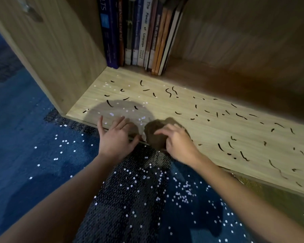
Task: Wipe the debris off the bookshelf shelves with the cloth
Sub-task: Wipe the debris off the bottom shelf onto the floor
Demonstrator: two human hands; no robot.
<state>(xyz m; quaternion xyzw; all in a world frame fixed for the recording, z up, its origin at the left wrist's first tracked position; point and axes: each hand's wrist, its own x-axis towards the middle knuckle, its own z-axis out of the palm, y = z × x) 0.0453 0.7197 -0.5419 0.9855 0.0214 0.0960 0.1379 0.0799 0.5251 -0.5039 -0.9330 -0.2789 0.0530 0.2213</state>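
A light wooden shelf [209, 127] runs from the middle to the lower right. Black curly scraps [168, 92] and small white flecks [111, 114] lie scattered on it. A crumpled brown cloth [154, 135] sits at the shelf's front edge. My right hand [178, 142] grips the cloth from the right. My left hand [116, 135] rests flat on the front edge just left of the cloth, fingers spread, holding nothing.
A row of upright books [140, 32] stands at the shelf's back left. The bookcase side panel [47, 50] rises on the left. Below lies blue floor [25, 137] with white flecks, and a dark sequined fabric [130, 199] under my arms.
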